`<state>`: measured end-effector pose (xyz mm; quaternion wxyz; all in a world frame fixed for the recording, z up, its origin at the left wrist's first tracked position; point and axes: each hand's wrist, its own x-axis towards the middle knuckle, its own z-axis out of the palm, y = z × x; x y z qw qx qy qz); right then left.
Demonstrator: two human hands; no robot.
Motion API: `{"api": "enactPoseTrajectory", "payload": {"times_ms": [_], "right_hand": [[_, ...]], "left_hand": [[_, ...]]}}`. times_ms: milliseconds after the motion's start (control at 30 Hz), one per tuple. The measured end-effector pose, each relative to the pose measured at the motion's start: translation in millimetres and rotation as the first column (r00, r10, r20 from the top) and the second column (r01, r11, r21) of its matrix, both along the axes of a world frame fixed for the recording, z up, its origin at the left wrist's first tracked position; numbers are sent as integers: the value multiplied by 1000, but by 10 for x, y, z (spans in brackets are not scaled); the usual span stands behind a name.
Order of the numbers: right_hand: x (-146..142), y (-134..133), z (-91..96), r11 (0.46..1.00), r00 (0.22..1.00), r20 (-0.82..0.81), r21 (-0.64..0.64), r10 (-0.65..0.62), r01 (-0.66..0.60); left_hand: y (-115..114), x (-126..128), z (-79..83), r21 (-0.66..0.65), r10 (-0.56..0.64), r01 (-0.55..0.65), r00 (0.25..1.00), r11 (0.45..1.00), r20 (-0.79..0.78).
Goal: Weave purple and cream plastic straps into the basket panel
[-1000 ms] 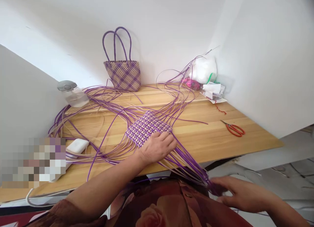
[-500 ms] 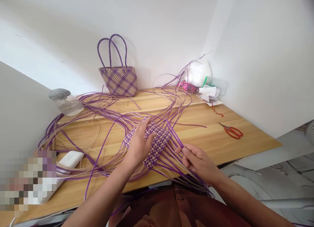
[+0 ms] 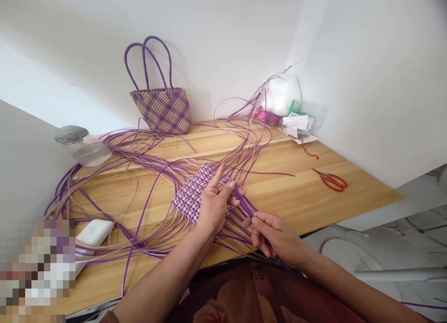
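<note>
A purple and beige woven panel (image 3: 190,197) lies on the wooden table, with long loose strands running out from its edges. Over its right part is my left hand (image 3: 218,197), thumb and fingers pinching the upper part of some purple strands (image 3: 247,205), index finger stretched out. Lower down, just off the panel's right edge, my right hand (image 3: 270,232) is closed on the same purple strands. The exact number of strands in the fingers cannot be made out. My left hand hides part of the weave.
A finished woven handbag (image 3: 162,110) stands against the wall. At the left are a clear lidded bottle (image 3: 87,148) and a white box-shaped device (image 3: 95,232). Red-handled scissors (image 3: 333,181) lie at the right, below a white bag (image 3: 281,96) and papers (image 3: 298,126).
My left hand has moved right from lying spread over the panel and now pinches the purple strands. My right hand has shifted slightly down, still gripping them. The view has turned a little.
</note>
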<state>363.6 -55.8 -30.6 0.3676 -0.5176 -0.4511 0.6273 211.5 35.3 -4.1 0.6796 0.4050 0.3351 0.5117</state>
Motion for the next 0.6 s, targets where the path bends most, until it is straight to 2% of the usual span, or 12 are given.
{"api": "enactPoseTrajectory", "payload": {"times_ms": [167,267,400,500,600], "right_hand": [[18,-3,-29,998,999,-50,-53,14,-17],[20,-2,-57,999,995,-97,-32,-10,7],[5,8,-82,1000,991,-132,25,-12,16],[3,27,-95,998,985,-169,50,-18,26],[26,47,-105,993,991,-134,111,-26,41]], "left_hand": [[29,3,-65,-9,50,-50,999,999,-20],[27,16,-97,-43,56,-57,998,997,-28],[-30,45,-127,-77,-4,-1,998,997,-59],[-78,84,-135,-126,-95,82,991,989,-94],[-114,147,-134,-160,-137,118,985,980,-107]]}}
